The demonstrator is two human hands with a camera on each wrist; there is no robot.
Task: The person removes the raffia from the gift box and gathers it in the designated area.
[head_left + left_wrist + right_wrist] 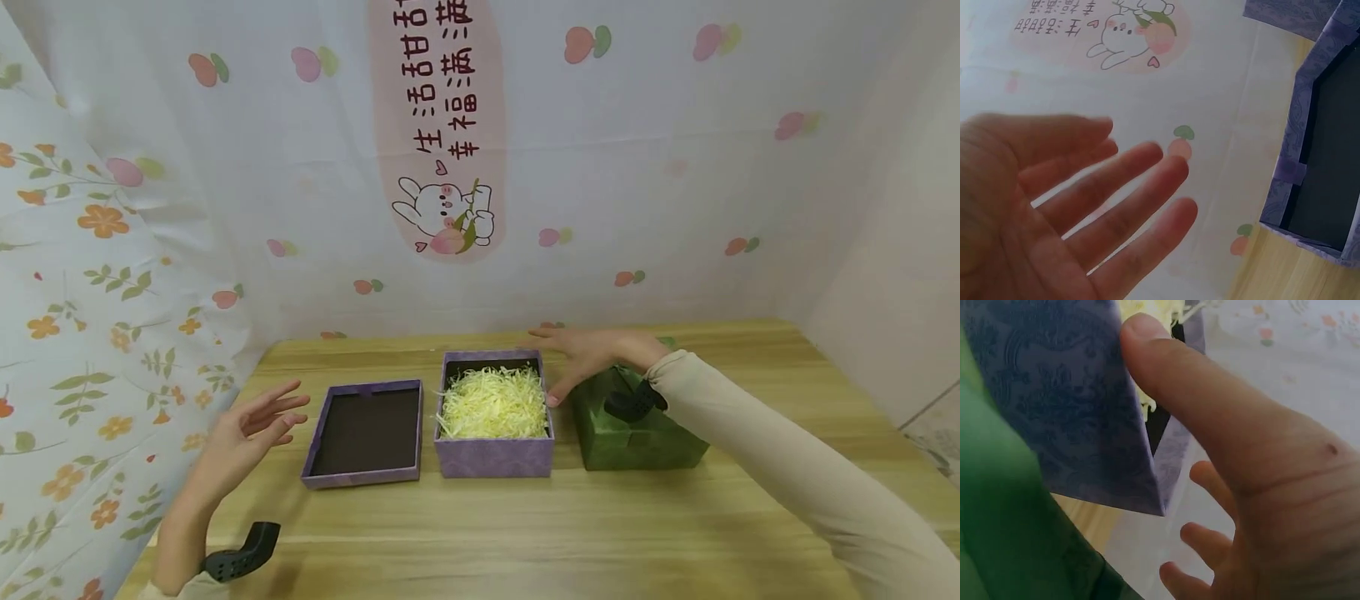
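Observation:
A purple patterned box (pixel 495 458) filled with pale yellow shredded paper (pixel 495 404) stands mid-table. Left of it lies its purple lid (pixel 363 479), dark inside facing up. My right hand (pixel 592 350) reaches over the box's right edge with fingers spread; in the right wrist view its thumb (pixel 1172 369) lies at the box's rim, though whether it touches cannot be told. My left hand (pixel 251 437) hovers left of the lid, apart from it, fingers loosely bent and holding nothing. The left wrist view shows that hand (pixel 1079 206) with its palm bare.
A green box (pixel 637 446) stands right of the purple box, partly hidden behind my right hand and wrist. Behind the wooden table (pixel 495 533) hangs a printed white cloth (pixel 645 192); a floral cloth (pixel 97 333) hangs at the left.

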